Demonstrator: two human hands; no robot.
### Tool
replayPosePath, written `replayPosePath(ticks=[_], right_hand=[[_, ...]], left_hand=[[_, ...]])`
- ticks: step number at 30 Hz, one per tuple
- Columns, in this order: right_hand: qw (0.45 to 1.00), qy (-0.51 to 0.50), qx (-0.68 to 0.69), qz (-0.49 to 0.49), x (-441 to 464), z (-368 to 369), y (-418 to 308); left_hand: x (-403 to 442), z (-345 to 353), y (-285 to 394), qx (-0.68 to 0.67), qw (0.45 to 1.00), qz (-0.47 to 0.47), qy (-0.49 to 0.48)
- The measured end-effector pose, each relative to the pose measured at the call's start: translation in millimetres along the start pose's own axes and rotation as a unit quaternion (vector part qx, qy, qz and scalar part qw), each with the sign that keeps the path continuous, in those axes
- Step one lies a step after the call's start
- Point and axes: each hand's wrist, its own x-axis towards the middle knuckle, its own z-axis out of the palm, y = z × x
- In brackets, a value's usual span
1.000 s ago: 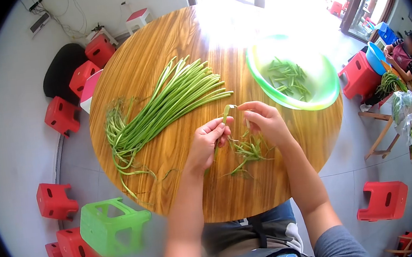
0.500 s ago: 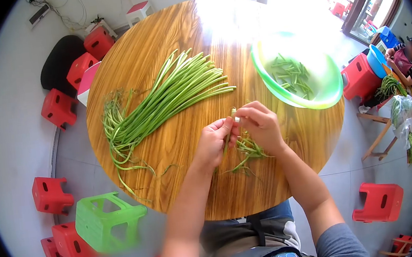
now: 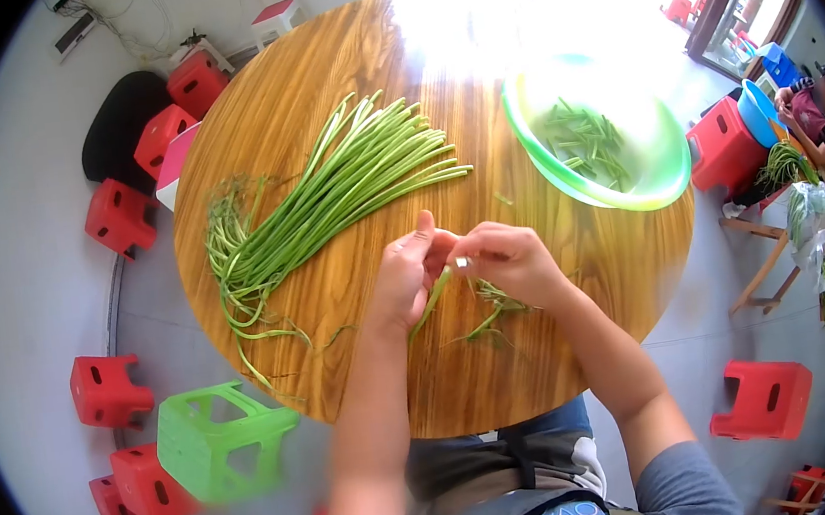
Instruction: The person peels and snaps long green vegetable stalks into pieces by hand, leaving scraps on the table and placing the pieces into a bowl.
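A green garlic scape slants down between my two hands above the near part of the table. My left hand is curled loosely around it with the thumb raised. The fingers of my right hand are closed in a pinch at its upper end; a small white band or patch shows at these fingers. A big bunch of garlic scapes lies to the left, thin curly ends toward me. Scraps of thin tips lie beneath my right hand. A short green piece is beyond my hands, toward the bowl.
A green-rimmed bowl with cut pieces stands at the right of the round wooden table. Red stools and a green stool surround it. Another person works at the far right, near a blue basin.
My hands have drawn slightly toward me, and my left thumb has lifted. My right hand has shifted lower along the scape. A short green piece has appeared between my hands and the bowl.
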Motion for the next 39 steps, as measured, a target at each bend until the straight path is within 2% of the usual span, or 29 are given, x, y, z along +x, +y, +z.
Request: replayPosePath(ticks=[1,3,4,6,9,10,13,15,16,17,20,21,22,24,28,30,32,33,35,38,39], right_hand=[[0.999,0.026,0.013,0.023,-0.1,-3.3,4.6],[0.994,0.070,0.071,0.040,3.2,-6.3,15.0],[0.997,0.068,0.033,0.022,2.6,-8.2,14.5],[0.997,0.065,-0.042,-0.012,1.8,-9.2,6.4],[0.981,0.052,-0.108,-0.150,-0.7,5.6,6.3],[0.982,0.028,-0.111,-0.148,-1.8,9.1,5.2],[0.986,-0.061,-0.107,-0.116,-5.6,11.8,-1.7],[0.975,-0.205,-0.038,-0.073,-9.1,10.0,-8.8],[0.959,-0.277,-0.002,-0.051,-9.3,10.5,-13.4],[0.918,-0.380,0.095,-0.057,-8.4,11.3,-19.4],[0.862,-0.455,0.221,-0.024,-5.6,-4.5,-29.0],[0.883,-0.417,0.215,0.016,-6.4,-15.1,-27.2],[0.906,-0.346,0.219,0.111,-9.7,-21.1,-28.5],[0.956,-0.238,0.026,0.171,-5.4,-30.0,-36.4],[0.960,-0.214,-0.178,0.041,-1.5,-35.1,-20.4],[0.992,-0.090,-0.073,0.051,-0.3,-26.5,-12.2],[0.991,0.068,0.078,0.081,2.9,-12.4,-3.9],[0.996,0.051,0.061,0.042,4.7,-12.2,2.2],[0.990,0.064,0.105,0.070,4.6,-1.6,9.3],[0.979,0.063,0.150,0.122,4.4,-2.1,8.2],[0.972,0.061,0.174,0.146,4.7,-5.1,-1.4]], left_hand=[[-3.0,7.6,4.6,0.024,0.998,-0.061,0.023],[-12.4,14.4,17.7,0.127,0.989,-0.065,-0.023],[-15.5,13.4,22.0,0.180,0.980,-0.067,-0.045],[-13.0,5.3,21.9,0.144,0.987,-0.062,-0.026],[-3.2,-6.7,10.4,0.041,0.998,-0.040,0.019],[-0.2,-9.1,6.4,-0.001,0.999,-0.032,0.036],[5.9,-11.2,0.1,0.019,0.996,0.015,0.086],[18.3,-31.6,-7.7,-0.078,0.988,0.032,0.127],[21.7,-40.8,-7.4,-0.125,0.980,0.042,0.149],[22.3,-48.8,-6.5,-0.167,0.973,0.042,0.151],[20.6,-52.9,0.8,-0.236,0.957,0.021,0.166],[19.7,-51.0,3.9,-0.258,0.961,0.016,0.100],[17.3,-46.7,5.3,-0.217,0.972,0.009,0.094],[8.2,-25.7,11.3,-0.133,0.988,-0.009,0.075],[-1.1,-3.2,18.3,-0.106,0.994,0.000,0.006],[0.2,-4.2,13.6,-0.056,0.998,0.023,0.008],[-0.6,1.2,10.2,-0.011,0.999,0.036,0.023],[-3.3,9.4,9.0,0.012,0.999,0.034,0.037],[-4.3,20.2,2.5,0.080,0.996,0.026,0.044],[1.0,15.9,-9.4,0.039,0.999,-0.003,-0.009],[1.1,17.9,-8.5,0.053,0.999,0.012,0.002]])
